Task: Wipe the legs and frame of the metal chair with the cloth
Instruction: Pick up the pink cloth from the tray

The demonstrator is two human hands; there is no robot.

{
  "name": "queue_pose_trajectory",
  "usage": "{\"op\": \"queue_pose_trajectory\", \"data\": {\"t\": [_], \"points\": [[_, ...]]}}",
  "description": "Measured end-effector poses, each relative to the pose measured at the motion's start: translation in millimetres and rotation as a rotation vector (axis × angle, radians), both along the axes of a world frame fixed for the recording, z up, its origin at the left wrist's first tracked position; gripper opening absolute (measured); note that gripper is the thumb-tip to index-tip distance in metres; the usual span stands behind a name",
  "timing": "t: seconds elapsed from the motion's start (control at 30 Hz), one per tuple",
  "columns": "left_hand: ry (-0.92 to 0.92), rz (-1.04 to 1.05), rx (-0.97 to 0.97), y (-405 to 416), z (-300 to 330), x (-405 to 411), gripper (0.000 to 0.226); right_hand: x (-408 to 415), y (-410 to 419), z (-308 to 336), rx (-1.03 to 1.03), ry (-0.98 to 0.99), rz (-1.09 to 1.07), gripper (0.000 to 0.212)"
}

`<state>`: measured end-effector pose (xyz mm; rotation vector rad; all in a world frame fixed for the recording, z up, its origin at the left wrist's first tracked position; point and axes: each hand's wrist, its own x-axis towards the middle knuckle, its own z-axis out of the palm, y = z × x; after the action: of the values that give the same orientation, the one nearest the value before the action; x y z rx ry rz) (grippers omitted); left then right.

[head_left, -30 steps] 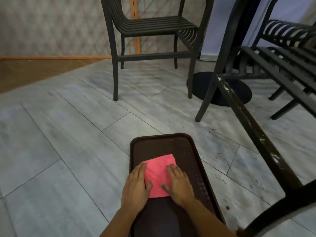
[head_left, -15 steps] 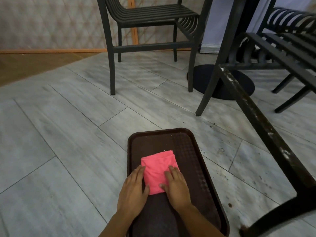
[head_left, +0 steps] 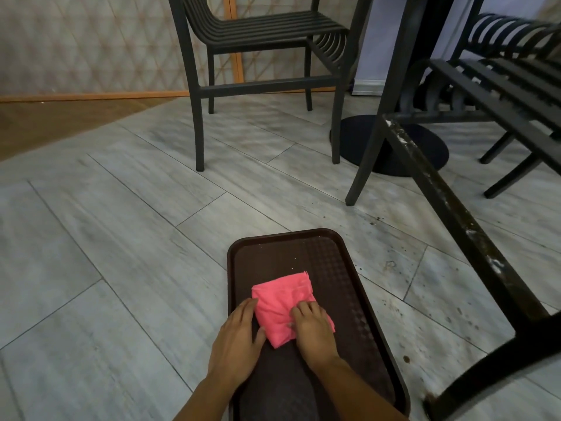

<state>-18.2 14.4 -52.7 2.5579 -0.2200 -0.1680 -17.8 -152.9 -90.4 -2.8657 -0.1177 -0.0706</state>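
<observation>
While both hands lie on the pink cloth point(head_left: 283, 306) on the tray point(head_left: 358, 302), the right hand point(head_left: 312, 329) bunches it under curled fingers and the left hand point(head_left: 238, 338) rests flat-fingered at its edge; the chair leg point(head_left: 455, 226) slants ahead-right of the nearer right hand.

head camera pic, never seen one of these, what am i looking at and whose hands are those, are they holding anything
This is one picture from a wide-angle camera worn on a person's head, looking forward and down, so the two bare hands at the bottom are the wearer's own. There is no machine here.

A dark brown tray lies on the grey tiled floor. On it sits a folded pink cloth. The left hand rests beside the cloth's left edge, fingers straight. The right hand lies on top of the cloth, fingers bent as if gathering it.

At right, close up, is a grimy black metal chair leg, likely the part to wipe. Another black slatted chair stands further back.
</observation>
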Motion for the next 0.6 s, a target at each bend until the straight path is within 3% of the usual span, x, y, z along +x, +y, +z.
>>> {"op": "queue_pose_trajectory", "data": {"t": [0.1,0.2,0.3,0.43,0.6], "points": [[0.041,0.024,-0.044,-1.3,3.9,-1.0,0.052,-6.7,-2.1,-3.1,-0.019,0.045,-0.004,0.027],[0.103,0.06,-0.095,-4.3,4.7,-3.4,0.049,-13.8,0.4,14.6,-0.012,0.002,-0.02,0.014],[0.162,0.101,-0.172,-10.1,4.1,-4.3,0.046,-19.4,4.1,29.3,0.053,-0.102,-0.029,0.032],[0.287,0.243,-0.276,-17.6,3.6,-2.7,0.041,-25.4,7.3,37.0,0.157,-0.156,-0.018,0.018],[0.364,0.398,-0.425,-25.5,14.6,1.2,0.038,-39.8,15.5,45.1,0.239,-0.254,0.005,0.028]]}}
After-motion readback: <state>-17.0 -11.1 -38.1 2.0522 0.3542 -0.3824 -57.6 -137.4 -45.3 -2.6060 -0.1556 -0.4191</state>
